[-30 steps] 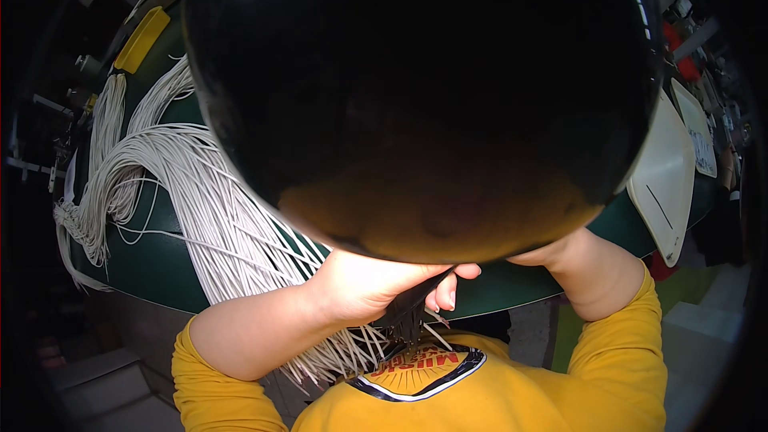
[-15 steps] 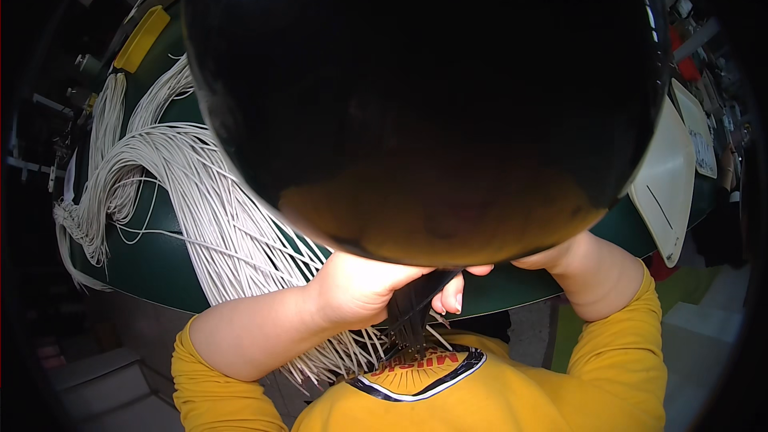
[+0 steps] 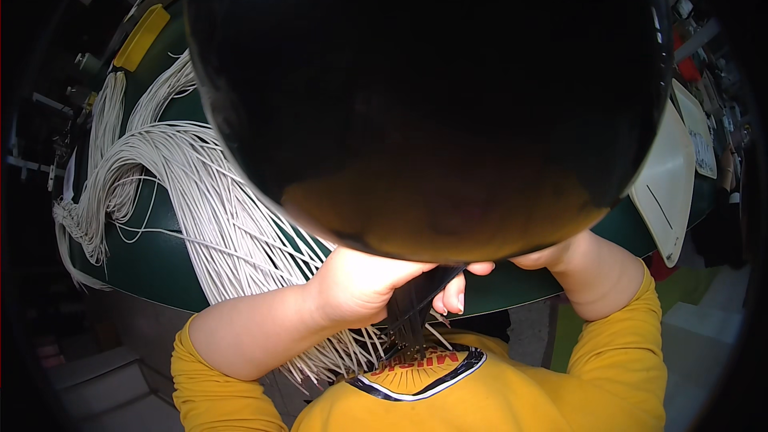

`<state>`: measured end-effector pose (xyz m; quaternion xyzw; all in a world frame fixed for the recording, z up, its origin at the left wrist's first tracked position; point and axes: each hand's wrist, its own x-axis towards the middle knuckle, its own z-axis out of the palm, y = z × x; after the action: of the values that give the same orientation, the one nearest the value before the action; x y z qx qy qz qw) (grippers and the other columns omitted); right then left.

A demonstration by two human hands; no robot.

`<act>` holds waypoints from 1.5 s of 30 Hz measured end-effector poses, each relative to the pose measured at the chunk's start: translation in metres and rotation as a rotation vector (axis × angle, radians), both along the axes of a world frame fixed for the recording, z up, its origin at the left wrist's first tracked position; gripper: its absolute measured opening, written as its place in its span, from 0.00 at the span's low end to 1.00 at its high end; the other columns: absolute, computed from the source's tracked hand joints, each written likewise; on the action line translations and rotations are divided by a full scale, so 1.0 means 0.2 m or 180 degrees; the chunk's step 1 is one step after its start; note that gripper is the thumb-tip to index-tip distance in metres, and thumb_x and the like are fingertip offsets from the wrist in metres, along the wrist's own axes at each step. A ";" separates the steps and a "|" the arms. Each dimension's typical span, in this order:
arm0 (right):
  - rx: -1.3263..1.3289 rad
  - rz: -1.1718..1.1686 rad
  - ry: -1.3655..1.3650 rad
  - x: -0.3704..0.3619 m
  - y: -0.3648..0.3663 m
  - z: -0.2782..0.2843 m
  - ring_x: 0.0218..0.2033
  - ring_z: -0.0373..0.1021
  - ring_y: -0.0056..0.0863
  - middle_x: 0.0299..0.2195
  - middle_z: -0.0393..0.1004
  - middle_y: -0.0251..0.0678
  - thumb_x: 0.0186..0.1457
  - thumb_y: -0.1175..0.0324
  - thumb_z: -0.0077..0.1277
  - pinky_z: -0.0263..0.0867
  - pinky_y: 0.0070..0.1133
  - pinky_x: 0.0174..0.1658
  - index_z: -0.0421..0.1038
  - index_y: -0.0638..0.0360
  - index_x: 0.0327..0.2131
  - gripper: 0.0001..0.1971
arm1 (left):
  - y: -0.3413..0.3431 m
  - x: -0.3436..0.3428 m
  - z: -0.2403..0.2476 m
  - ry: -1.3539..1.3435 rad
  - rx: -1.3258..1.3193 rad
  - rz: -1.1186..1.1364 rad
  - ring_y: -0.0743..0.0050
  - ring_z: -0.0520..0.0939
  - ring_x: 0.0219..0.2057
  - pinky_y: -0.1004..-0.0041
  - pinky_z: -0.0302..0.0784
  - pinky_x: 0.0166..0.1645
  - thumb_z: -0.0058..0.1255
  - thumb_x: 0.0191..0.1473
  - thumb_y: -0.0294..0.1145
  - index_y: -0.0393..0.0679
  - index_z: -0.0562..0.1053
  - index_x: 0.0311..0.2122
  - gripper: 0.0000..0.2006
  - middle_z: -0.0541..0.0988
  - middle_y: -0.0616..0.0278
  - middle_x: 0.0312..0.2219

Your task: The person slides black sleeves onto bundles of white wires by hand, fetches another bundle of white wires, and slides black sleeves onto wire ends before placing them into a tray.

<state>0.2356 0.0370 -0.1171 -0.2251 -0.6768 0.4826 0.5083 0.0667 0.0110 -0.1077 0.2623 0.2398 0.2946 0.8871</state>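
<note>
A large glossy black dome (image 3: 432, 104) fills the upper middle of the view and covers most of what my fingers do. Below its lower rim, my left hand (image 3: 364, 282) is closed around a bundle of thin black wires (image 3: 410, 312), whose ends hang down before my yellow shirt. Fingertips show just right of this bundle. My right hand (image 3: 552, 254) reaches in from the right; its fingers are hidden beneath the dome, so what it holds cannot be seen. Long white wires (image 3: 224, 224) lie under and beside my left forearm, their loose ends pointing toward me.
A green table (image 3: 160, 272) carries the white wires, gathered in a tangle at the far left. A yellow tray (image 3: 142, 38) stands at the back left. On the right are a pale tray (image 3: 668, 184) and another light tray (image 3: 694, 128) behind it.
The black dome sits very slightly farther right and higher in view, and a little more of the black wires shows. Both hands have hardly moved.
</note>
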 end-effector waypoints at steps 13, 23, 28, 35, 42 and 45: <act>0.0208 -0.0073 -0.0138 0.00 0.01 -0.04 0.25 0.66 0.22 0.24 0.69 0.36 0.40 0.77 0.49 0.62 0.17 0.30 0.68 0.67 0.25 0.05 | -0.01 0.00 0.02 -0.0057 -0.0064 -0.0022 0.71 0.75 0.20 0.80 0.72 0.23 0.37 0.51 0.27 0.32 0.62 0.41 0.13 0.74 0.47 0.27; -0.1637 0.0212 -0.0130 -0.02 -0.06 0.07 0.25 0.65 0.16 0.25 0.69 0.34 0.43 0.77 0.47 0.63 0.14 0.29 0.68 0.67 0.27 0.05 | 0.00 -0.01 -0.01 -0.0037 0.0144 -0.0107 0.72 0.75 0.20 0.80 0.72 0.24 0.37 0.50 0.26 0.30 0.63 0.40 0.12 0.73 0.46 0.29; -0.0259 0.0021 0.0025 -0.02 -0.01 -0.05 0.26 0.65 0.18 0.25 0.68 0.35 0.42 0.77 0.48 0.62 0.15 0.30 0.68 0.67 0.27 0.05 | -0.01 -0.01 -0.01 -0.0276 0.0005 -0.0117 0.72 0.75 0.20 0.79 0.72 0.24 0.37 0.50 0.26 0.29 0.64 0.39 0.12 0.74 0.46 0.29; -0.0111 0.0018 0.0131 -0.03 -0.02 -0.04 0.26 0.65 0.18 0.25 0.68 0.35 0.42 0.77 0.49 0.62 0.15 0.29 0.68 0.66 0.26 0.05 | 0.00 -0.02 -0.02 -0.0148 0.0166 -0.0308 0.72 0.75 0.20 0.79 0.73 0.24 0.36 0.50 0.26 0.29 0.63 0.40 0.13 0.73 0.45 0.30; -0.0878 0.0244 -0.0002 0.01 -0.03 0.06 0.25 0.65 0.15 0.24 0.67 0.33 0.41 0.76 0.51 0.62 0.13 0.26 0.68 0.66 0.26 0.05 | 0.01 -0.02 -0.02 -0.0154 0.0255 -0.0276 0.71 0.75 0.21 0.79 0.73 0.25 0.36 0.51 0.26 0.30 0.59 0.46 0.16 0.73 0.44 0.30; -0.0673 0.0179 0.0033 -0.01 -0.03 0.01 0.25 0.64 0.15 0.24 0.67 0.33 0.41 0.76 0.51 0.61 0.13 0.26 0.68 0.66 0.25 0.05 | 0.00 -0.02 -0.02 -0.0212 0.0158 -0.0283 0.71 0.75 0.22 0.79 0.73 0.25 0.35 0.51 0.26 0.30 0.59 0.45 0.16 0.73 0.44 0.31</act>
<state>0.2329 0.0315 -0.1154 -0.2560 -0.6255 0.5665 0.4715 0.0635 0.0110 -0.1110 0.2847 0.1909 0.2694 0.8999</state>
